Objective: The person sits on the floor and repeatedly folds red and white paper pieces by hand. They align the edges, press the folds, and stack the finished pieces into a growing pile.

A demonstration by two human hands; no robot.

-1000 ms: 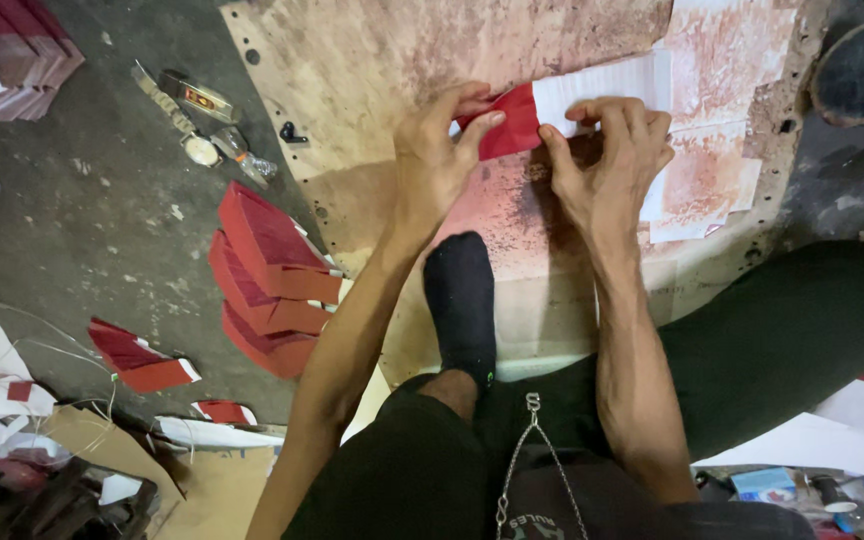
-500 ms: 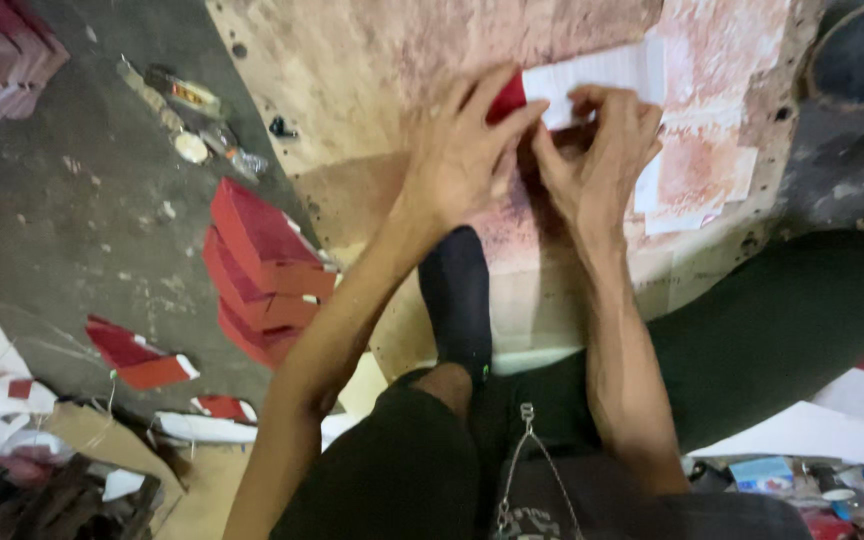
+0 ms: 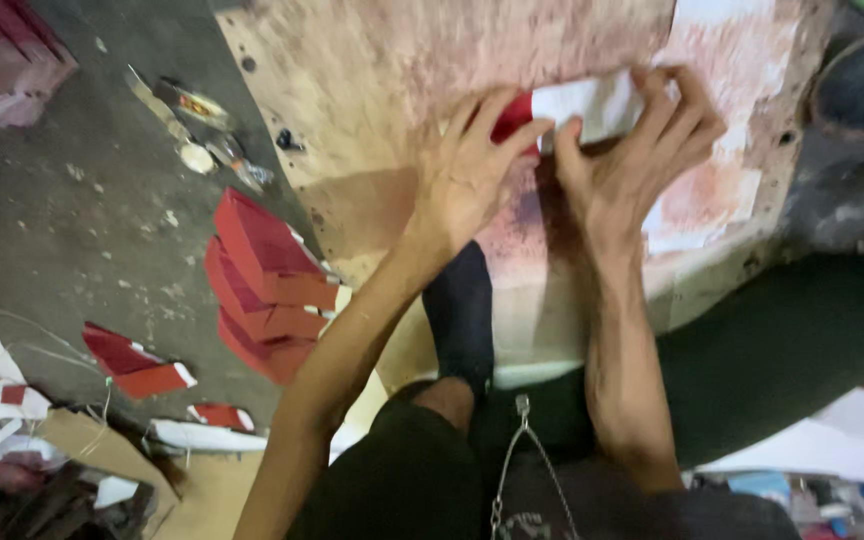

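Pressing down on a flat red-and-white paper piece [image 3: 577,105], I have it pinned on the stained, pinkish wooden board [image 3: 372,70] that lies on the floor. The piece is thin and stiff-looking, red at its left end and white along the rest, and its long axis runs roughly left to right, tilted slightly upward toward the right. My left hand [image 3: 467,175] lies on the red end, fingers spread with the grip flat rather than curled. My right hand [image 3: 632,160] has its grip pinching the white part, thumb below and fingers curled over the top edge. My black-socked foot [image 3: 459,310] rests on the board just below both hands. Left of the board, on the grey, gritty concrete floor [image 3: 72,230], a fanned stack of folded red card boxes [image 3: 267,285] lies.
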